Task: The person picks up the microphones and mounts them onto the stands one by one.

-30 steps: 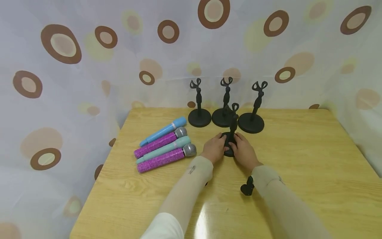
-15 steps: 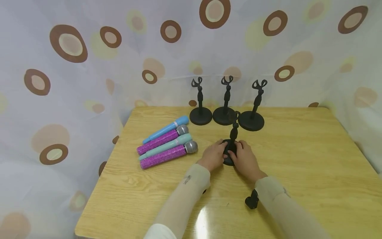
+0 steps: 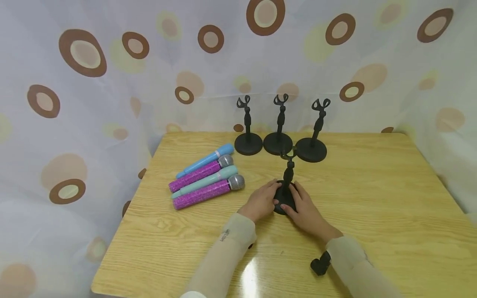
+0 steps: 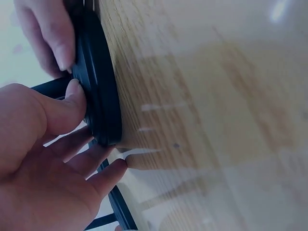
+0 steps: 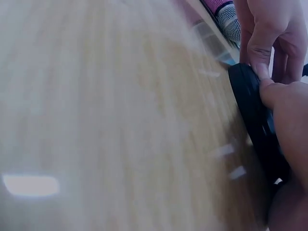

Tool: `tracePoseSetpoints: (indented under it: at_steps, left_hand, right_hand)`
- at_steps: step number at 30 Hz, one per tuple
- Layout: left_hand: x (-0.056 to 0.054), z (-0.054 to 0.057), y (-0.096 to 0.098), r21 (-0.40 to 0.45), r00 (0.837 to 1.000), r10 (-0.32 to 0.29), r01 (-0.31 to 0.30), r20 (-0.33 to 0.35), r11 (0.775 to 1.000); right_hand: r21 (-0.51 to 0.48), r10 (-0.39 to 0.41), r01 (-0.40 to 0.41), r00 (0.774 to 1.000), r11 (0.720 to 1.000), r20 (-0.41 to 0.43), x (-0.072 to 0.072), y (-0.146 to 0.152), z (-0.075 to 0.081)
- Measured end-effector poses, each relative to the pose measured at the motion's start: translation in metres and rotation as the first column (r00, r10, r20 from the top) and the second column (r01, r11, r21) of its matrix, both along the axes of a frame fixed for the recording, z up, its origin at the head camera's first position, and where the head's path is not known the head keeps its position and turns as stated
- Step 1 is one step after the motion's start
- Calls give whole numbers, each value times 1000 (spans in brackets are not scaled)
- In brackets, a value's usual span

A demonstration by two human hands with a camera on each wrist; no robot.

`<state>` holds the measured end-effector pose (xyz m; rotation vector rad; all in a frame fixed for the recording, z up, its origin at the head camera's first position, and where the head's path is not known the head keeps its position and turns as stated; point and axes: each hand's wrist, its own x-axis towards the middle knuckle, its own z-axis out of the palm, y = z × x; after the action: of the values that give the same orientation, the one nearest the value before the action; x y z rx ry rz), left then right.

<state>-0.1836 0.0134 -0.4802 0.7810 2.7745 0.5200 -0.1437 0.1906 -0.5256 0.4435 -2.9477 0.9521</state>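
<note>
Near the middle of the table stands a black desktop microphone stand, upright, with a round base and a clip on top. My left hand grips the left side of its base, and my right hand grips the right side. In the left wrist view the left thumb presses on top of the base while the fingers reach to its rim. The right wrist view shows both thumbs close together on the base; most right fingers are hidden there.
Three similar stands, left, middle and right, line the back edge. To the left lie a blue microphone, a mint one and two glittery purple ones, rear and front. A patterned cloth hangs behind.
Both hands have drawn the gripped stand toward the near side of the table, away from the three at the back. The camera view has shifted slightly; the microphones lie as before.
</note>
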Motion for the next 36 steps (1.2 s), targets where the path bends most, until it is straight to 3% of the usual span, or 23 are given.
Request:
tracePoseSetpoints:
  at_steps: [13, 20, 28, 32, 36]
  left_hand:
    - [23, 1, -13, 65, 999, -40, 42, -23, 997]
    - [34, -4, -15, 78, 999, -40, 42, -25, 996]
    - [45, -7, -22, 53, 993, -70, 75, -95, 996]
    - [50, -2, -32, 80, 998, -42, 45, -42, 996]
    - [44, 8, -50, 140, 997, 16, -5, -82, 990]
  right_hand:
    - [54, -3, 8, 994, 999, -105, 27, -5, -3]
    - [93, -15, 32, 984, 995, -177, 39, -7, -8]
    - [109, -40, 69, 967, 992, -251, 47, -10, -12]
    - [111, -49, 81, 964, 991, -263, 52, -10, -13]
    - [116, -62, 95, 963, 989, -262, 51, -10, -14]
